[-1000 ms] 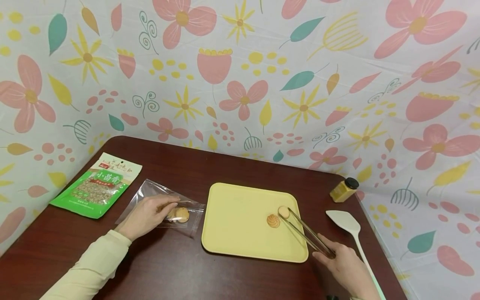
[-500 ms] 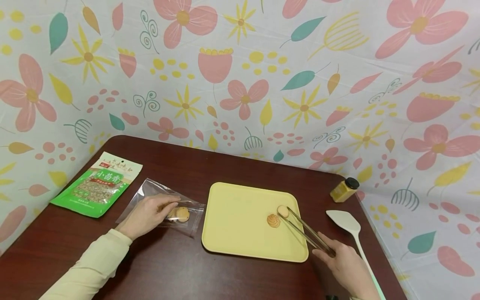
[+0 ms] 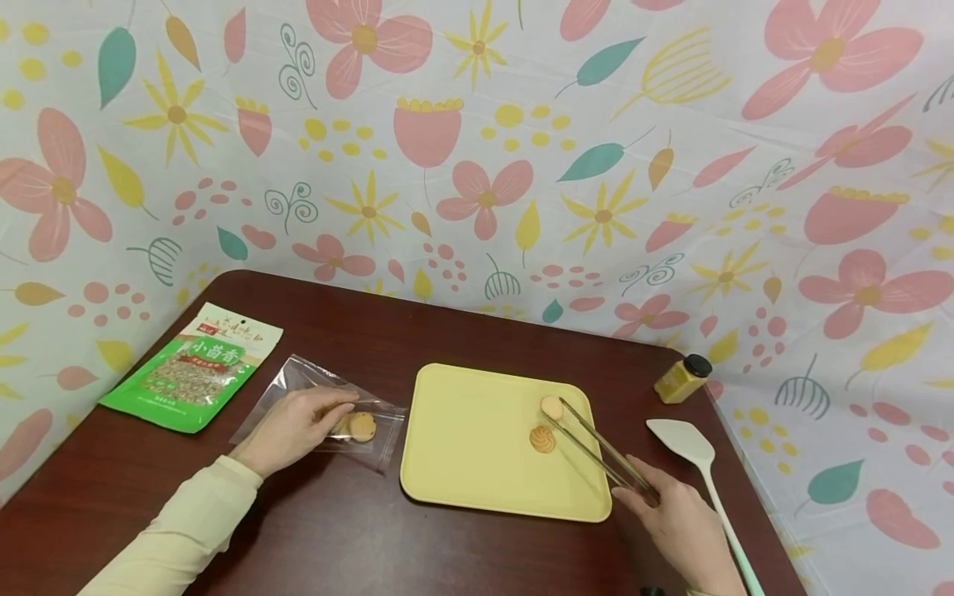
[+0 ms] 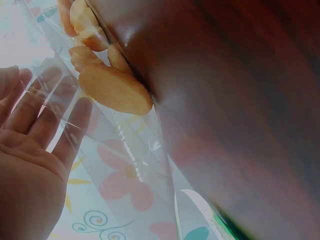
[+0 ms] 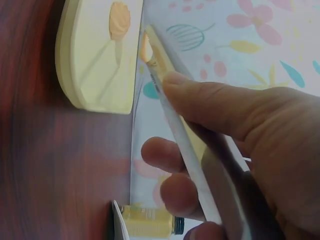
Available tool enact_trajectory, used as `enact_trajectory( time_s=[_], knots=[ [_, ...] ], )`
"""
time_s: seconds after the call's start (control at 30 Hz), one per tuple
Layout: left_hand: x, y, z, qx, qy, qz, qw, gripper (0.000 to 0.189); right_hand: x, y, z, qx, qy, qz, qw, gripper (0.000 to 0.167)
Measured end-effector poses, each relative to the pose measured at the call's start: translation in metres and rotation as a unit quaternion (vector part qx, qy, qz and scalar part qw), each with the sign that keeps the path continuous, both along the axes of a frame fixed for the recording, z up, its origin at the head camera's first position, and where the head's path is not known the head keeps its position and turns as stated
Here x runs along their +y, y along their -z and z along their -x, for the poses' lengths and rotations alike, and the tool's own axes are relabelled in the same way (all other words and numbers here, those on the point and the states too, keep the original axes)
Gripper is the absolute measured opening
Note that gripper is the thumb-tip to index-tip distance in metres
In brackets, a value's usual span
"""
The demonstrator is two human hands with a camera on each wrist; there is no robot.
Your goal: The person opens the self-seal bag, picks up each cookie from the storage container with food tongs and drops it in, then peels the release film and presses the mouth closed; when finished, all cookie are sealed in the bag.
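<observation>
Yellow tray [image 3: 469, 439]: tongs [image 3: 614, 454] and pale cookie [image 3: 552, 406] shifted left.

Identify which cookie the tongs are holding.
The pale round cookie at the tips of the tongs; the swirled, browner cookie lies loose on the yellow tray; other cookies are inside the clear bag.

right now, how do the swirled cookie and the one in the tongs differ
The swirled cookie has ridges curling across its top; the plain cookie shows none.
The swirled cookie is a deeper golden brown, while the plain cookie is paler.
The swirled cookie lies on the yellow tray; the plain cookie is held in the tongs.
Both look roundish.
</observation>
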State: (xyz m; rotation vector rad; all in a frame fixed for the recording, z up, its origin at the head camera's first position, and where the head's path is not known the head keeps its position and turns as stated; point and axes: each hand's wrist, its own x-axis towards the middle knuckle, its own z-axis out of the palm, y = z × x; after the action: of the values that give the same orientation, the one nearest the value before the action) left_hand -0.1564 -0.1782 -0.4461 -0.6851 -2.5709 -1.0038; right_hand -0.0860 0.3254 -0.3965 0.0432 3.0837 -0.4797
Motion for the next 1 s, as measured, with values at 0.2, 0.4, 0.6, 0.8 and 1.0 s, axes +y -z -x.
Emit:
enact_trajectory(
  time_s=[0.2,0.4,0.6,0.8,1.0],
  knots=[
    [0.000,0.000,-0.001,0.001,-0.003,0.001,1.0000,0.020,-0.011,0.003,0.002,0.017,-0.011,0.015,0.9997,0.059],
    [-0.001,0.000,-0.001,0.001,-0.006,-0.001,1.0000,0.020,-0.027,0.009,0.006,0.044,-0.041,0.023,0.9979,0.050],
    [-0.001,0.000,0.000,-0.007,-0.001,-0.008,0.9999,0.021,-0.042,0.013,0.009,0.096,-0.085,0.018,0.9916,0.043],
    [-0.002,0.000,-0.001,-0.010,0.002,-0.014,0.9998,0.021,-0.058,0.011,0.012,0.112,-0.118,0.017,0.9866,0.044],
    [-0.003,0.000,0.000,-0.013,0.005,-0.019,0.9997,0.022,-0.074,0.010,0.016,0.091,-0.141,0.020,0.9856,0.043]
  ],
)
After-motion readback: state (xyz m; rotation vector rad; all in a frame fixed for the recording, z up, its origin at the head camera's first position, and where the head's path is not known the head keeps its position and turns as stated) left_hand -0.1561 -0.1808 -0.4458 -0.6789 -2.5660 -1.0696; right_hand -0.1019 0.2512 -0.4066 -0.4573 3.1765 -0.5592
